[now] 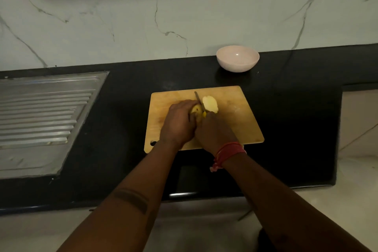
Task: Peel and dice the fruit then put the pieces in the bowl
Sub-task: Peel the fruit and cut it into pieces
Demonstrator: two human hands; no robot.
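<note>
- Fruit (195,111) sits mid-board (235,120), under left hand (178,121); a cut pale piece (210,104) lies just beside it at 3 o'clock, flat face up.
- Left fingers are curled over the fruit, clamping it down on the board.
- Right hand (213,131) is wrapped round the yellow handle of the knife (199,101); blade stands between fruit and piece, tip toward 12 o'clock.
- Handling guess: light, firm flesh, wet cut faces probably slippery; rounded side likely to roll. Best held from above with fingertips tucked back from the blade, cut face down if possible.
- Skin still seems to be on the held part, hard to tell in this light.
- Bowl (237,58) stands on the bench (122,92) at 12 o'clock of the board, well apart, upright, nothing in it.
- Sink drainboard (41,108) at 9 o'clock.
- Dicing looks barely started; no pieces moved yet.
</note>
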